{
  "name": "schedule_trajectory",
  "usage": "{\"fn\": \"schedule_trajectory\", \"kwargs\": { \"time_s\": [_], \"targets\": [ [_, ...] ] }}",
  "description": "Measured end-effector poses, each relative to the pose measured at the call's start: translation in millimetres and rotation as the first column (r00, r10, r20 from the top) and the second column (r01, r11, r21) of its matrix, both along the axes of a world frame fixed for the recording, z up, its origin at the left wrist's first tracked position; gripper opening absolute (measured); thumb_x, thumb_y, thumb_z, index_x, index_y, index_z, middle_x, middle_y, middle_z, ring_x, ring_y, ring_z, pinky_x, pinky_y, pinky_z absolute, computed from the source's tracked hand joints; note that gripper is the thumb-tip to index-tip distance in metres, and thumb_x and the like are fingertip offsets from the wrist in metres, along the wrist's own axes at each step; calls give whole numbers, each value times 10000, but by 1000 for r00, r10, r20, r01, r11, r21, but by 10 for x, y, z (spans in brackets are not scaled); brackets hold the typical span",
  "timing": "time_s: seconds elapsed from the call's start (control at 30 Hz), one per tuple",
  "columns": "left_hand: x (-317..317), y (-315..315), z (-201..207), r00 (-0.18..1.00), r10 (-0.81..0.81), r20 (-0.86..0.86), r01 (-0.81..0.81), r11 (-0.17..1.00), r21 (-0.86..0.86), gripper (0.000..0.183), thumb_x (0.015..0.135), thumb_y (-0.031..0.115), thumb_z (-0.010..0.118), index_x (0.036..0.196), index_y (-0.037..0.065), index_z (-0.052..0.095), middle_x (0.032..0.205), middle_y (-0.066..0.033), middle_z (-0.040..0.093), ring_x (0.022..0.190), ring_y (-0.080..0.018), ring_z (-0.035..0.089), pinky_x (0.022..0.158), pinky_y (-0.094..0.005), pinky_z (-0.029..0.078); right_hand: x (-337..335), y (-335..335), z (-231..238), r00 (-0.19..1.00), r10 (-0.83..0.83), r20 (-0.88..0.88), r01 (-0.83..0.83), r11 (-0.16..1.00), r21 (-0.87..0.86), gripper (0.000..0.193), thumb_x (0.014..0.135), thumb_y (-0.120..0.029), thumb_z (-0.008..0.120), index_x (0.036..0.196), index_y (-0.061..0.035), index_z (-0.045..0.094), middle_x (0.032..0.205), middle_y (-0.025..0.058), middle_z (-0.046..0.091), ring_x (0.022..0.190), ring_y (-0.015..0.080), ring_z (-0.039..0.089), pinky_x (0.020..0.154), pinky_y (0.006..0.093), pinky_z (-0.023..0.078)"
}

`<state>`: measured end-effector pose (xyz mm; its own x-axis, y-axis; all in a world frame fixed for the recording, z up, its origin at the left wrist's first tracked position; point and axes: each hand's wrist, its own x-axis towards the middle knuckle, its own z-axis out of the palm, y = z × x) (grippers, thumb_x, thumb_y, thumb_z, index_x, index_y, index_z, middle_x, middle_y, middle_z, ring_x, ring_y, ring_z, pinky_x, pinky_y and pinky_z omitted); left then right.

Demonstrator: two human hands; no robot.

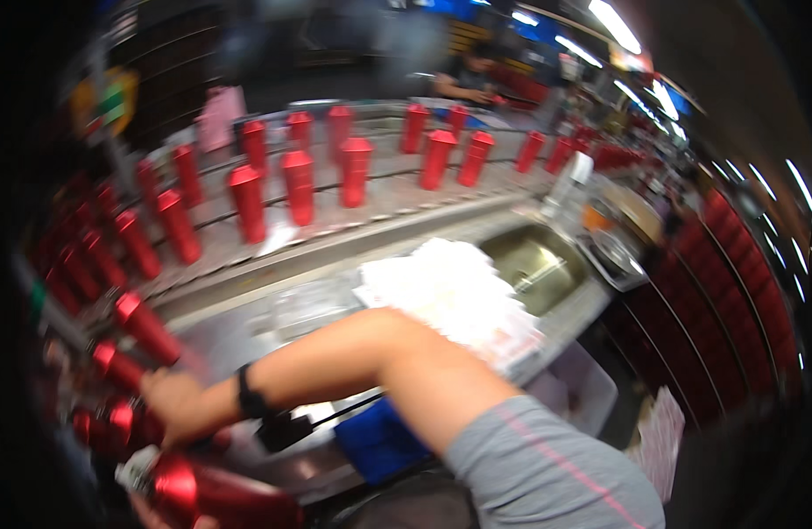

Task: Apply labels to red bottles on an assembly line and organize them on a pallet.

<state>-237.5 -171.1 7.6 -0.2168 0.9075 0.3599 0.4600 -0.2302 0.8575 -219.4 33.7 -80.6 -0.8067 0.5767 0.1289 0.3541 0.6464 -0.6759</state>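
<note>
My left hand, mostly cut off by the lower edge, is wrapped round a large shiny red metal bottle. The bottle lies tilted, its pale neck end pointing left. From the lower right my right arm crosses the view, with a grey sleeve and a black wristband. My right hand is among red bottles at the left, against a red bottle; motion blur hides whether its fingers grip it. Just above that hand are another red bottle and a tilted red bottle.
Red bottles stand in rows on a conveyor curving beyond the metal worktable. A white stack of sheets lies beside a metal basin. Under my arm is a blue item. A co-worker sits far back.
</note>
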Motion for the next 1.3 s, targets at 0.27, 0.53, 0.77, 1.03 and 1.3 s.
{"fn": "schedule_trajectory", "kwargs": {
  "time_s": [0.27, 0.53, 0.77, 1.03, 1.3],
  "targets": [
    [499, 553, -209, 921, -293, 258, 303, 953, 2, 731, 857, 402, 721, 1418, 61, 399, 1308, -139, 517, 1189, -256, 532, 1013, -419, 448, 315, 129, -152, 999, -24, 39, 28, 994, -102, 1374, 408, -346, 957, 1463, 106, 201, 1288, 272, 475, 1175, 377, 558, 963, 376, 492],
    [559, 1117, -541, 802, -356, 480, 441, 894, -74, 688, 850, 419, 694, 1366, 42, 442, 1240, -114, 557, 1131, -229, 569, 978, -386, 465, 1441, 246, 351, 965, -242, -104, 240, 970, -32, 595, 590, -315, 838, 1024, 39, 635, 992, 219, 682, 969, 391, 665, 849, 438, 537],
    [823, 1693, -980, 659, -324, 679, 541, 831, -128, 658, 843, 434, 671, 1321, 25, 479, 1180, -92, 592, 1080, -205, 601, 948, -357, 479, 3630, -372, 303, 1000, -23, 15, 24, 995, -100, 882, 657, -68, 665, 1455, -23, 292, 1001, 235, 607, 928, 449, 614, 788, 485, 513],
    [1819, 1801, -1112, 468, -192, 863, 646, 740, -186, 296, 957, 328, 622, 1152, 107, 594, 1058, -6, 616, 951, -126, 607, 868, -311, 499, 3996, -1251, -34, 944, -327, -49, 306, 919, -248, 1165, 780, -240, 743, 1573, -107, -99, 1156, 219, 520, 921, 418, 622, 742, 452, 531],
    [2001, 1470, -958, 706, -167, 688, 538, 757, -369, 535, 920, 303, 661, 1344, 74, 428, 1217, -109, 543, 1092, -219, 559, 933, -363, 483, 4036, -1338, -202, 927, -357, -114, 331, 923, -199, 1137, 803, -300, 738, 1572, -68, -68, 1068, 217, 552, 792, 419, 637, 650, 451, 528]
  ]
}}
